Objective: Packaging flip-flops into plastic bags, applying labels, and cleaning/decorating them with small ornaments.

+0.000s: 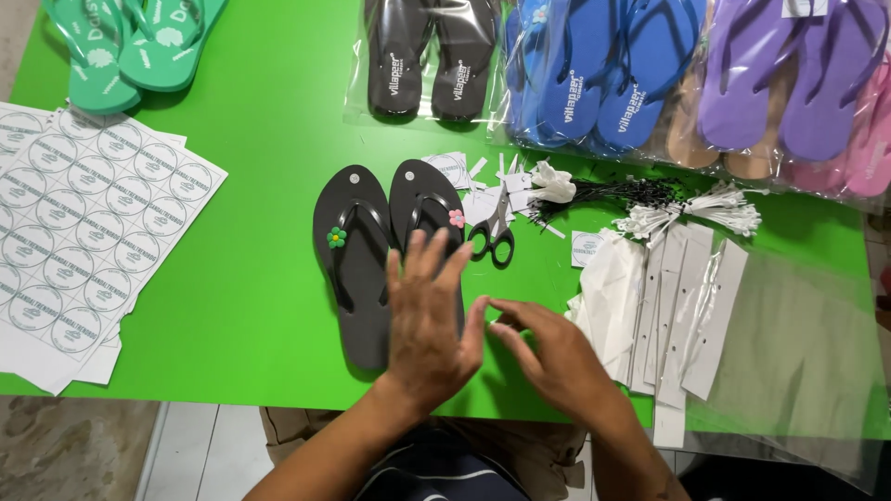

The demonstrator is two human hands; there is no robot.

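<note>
The left hand [427,325] lies palm down with its fingers spread and straight, resting flat on the heel half of the right-hand sandal of a pair of black flip-flops [357,269]; it grips nothing. The pair lies side by side on the green table [251,306], toes pointing away from the person, one strap bearing a green flower charm [336,237] and the other a pink flower charm [457,218]. The right hand [557,357] comes in from the lower right, wrist bent, its fingers loosely curled and its fingertips [497,325] drawn together beside the left thumb; whether they pinch anything cannot be told. Just beyond the sandals lie black-handled scissors [492,232], and white card strips [687,306] lie near the right hand.
</note>
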